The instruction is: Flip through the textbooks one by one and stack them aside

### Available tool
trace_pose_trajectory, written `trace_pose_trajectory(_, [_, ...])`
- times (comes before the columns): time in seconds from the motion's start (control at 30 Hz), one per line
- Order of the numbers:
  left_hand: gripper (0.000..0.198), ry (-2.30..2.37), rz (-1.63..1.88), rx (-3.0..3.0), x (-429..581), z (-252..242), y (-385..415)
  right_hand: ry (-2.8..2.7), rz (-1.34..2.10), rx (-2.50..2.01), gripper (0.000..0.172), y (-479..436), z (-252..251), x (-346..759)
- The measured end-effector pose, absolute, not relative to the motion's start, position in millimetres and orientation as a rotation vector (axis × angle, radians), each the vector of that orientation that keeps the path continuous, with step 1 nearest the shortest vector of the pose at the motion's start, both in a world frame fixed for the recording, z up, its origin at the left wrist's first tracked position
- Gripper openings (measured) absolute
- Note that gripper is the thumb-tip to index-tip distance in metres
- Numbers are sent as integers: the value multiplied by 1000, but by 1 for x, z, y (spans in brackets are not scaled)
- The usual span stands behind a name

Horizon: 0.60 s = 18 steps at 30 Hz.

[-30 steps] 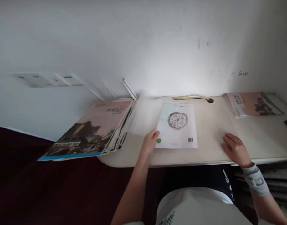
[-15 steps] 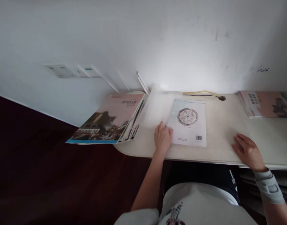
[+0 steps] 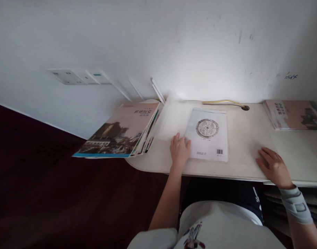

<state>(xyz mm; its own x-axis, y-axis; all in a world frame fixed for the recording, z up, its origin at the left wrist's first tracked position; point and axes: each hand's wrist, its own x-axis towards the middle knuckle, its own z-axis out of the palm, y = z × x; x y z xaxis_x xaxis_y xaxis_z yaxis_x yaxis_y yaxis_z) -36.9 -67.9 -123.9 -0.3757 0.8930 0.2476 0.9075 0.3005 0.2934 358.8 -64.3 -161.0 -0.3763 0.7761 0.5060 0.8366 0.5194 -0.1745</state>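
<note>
A white book (image 3: 208, 147) lies back cover up on the pale table, with a round printed emblem and a barcode. At its lower left edge rests my left hand (image 3: 179, 148), fingers apart, touching the edge or just beside it. My right hand (image 3: 274, 167), a grey wrist wrap below it, lies on the tabletop some way right of the book. Its fingers are loosely stretched and hold nothing. Left of my left hand is a fanned stack of books (image 3: 119, 131), a pink textbook with a town picture on top, overhanging the table's left end.
Another pile of pink textbooks (image 3: 293, 116) sits at the back right of the table (image 3: 241, 138). Yellow and black cables (image 3: 223, 101) run along the wall into a round hole (image 3: 245, 108). Wall sockets (image 3: 67, 76) and white trunking strips (image 3: 158, 90) are at the left.
A pale blur between the left stack and the white book has grown fainter. Both hands and the books stay in practically the same places.
</note>
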Motion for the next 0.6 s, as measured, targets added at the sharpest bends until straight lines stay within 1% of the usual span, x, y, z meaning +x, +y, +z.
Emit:
trace_pose_trajectory(0.2, [37,-2576,-524,-1729,-41,-124,-64,-2232,-143,-1330,38,-64,-163,360])
trace_pose_trajectory(0.4, [35,-2560,-594,-1721,-40,-122,-64,-2229,-147,-1321,38,-63,-164,361])
trace_pose_trajectory(0.6, [29,-2471,-647,-1748,-36,-114,-68,-2219,-133,-1326,38,-64,-164,360])
